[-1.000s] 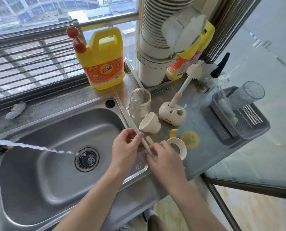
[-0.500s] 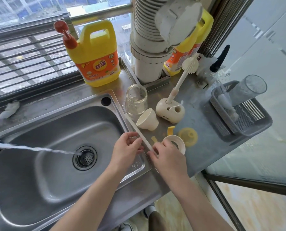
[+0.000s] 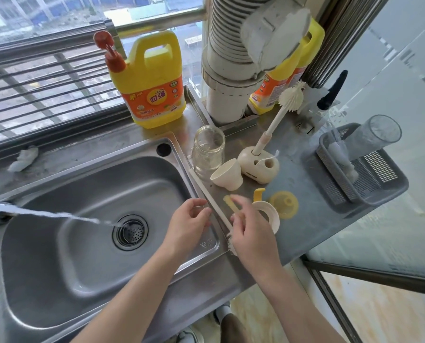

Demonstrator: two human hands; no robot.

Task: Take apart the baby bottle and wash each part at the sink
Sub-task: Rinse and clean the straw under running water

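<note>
The bottle lies in parts on the steel counter: the clear glass bottle [image 3: 207, 152], a cream cap [image 3: 227, 175], a cream collar ring [image 3: 270, 215], a yellow nipple [image 3: 284, 204] and a short yellowish straw [image 3: 228, 201]. A thin white straw brush [image 3: 212, 201] lies along the sink rim, its bristle end poking out under my right hand [image 3: 252, 233]. That hand's blurred fingers stretch over the yellowish straw. My left hand [image 3: 189, 222] hovers over the sink's right edge, fingers loosely curled, holding nothing I can see.
Water streams from the left into the sink [image 3: 58, 243] toward the drain [image 3: 129, 231]. A yellow detergent jug [image 3: 154, 92] stands behind. A bottle brush sits in its cream stand [image 3: 258, 165]. A grey basket [image 3: 379, 191] with a tumbler stands at the right.
My left hand has let go of the thin brush, which now lies on the sink rim. My right hand's fingers have spread forward over the yellowish straw.
</note>
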